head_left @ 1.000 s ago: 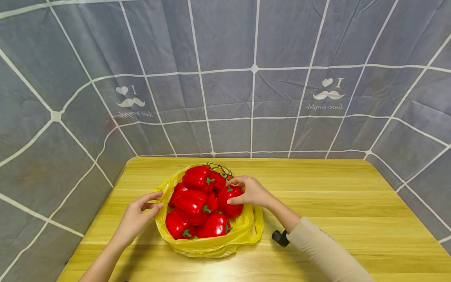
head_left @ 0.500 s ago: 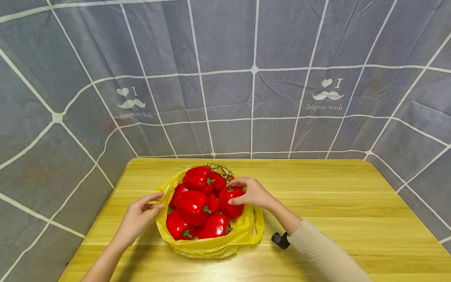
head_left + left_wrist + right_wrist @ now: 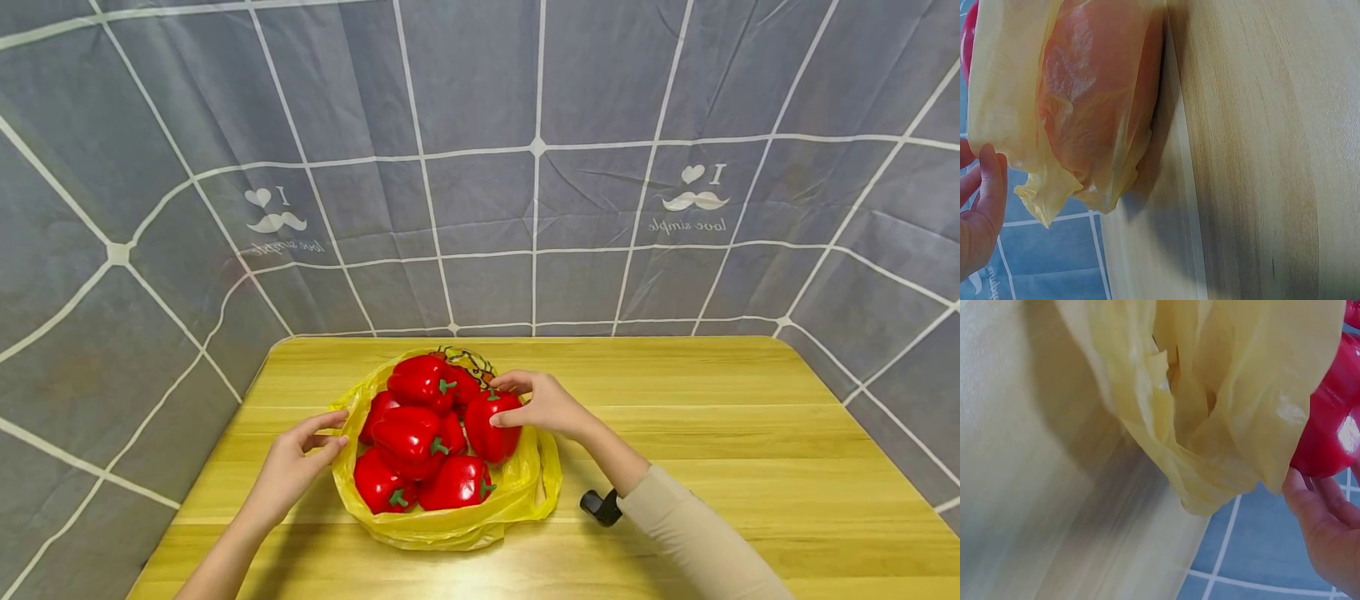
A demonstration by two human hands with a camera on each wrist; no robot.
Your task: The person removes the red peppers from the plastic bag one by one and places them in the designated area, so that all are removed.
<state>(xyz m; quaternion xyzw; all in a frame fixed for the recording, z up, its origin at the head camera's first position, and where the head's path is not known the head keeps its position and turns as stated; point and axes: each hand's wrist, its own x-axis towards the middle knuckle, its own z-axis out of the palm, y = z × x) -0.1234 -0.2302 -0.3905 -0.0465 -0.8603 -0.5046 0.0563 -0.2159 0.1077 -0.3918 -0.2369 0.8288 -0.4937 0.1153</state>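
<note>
In the head view a yellow plastic bag stands with its mouth spread wide around several glossy red bell peppers with green stems. My left hand pinches the bag's left rim; the left wrist view shows thumb and fingers on the thin yellow film. At the bag's right side my right hand grips one red pepper, thumb in front and fingers behind. The right wrist view has that pepper at the bag's edge, with my hand against its lower end.
A light wooden table lies under the bag. Grey cloth with white grid lines hangs behind the table and along both sides. A small black object shows beside my right sleeve.
My right hand has shifted slightly right and up, and the pepper it grips has tilted and risen a little. My left hand has stayed on the bag's rim.
</note>
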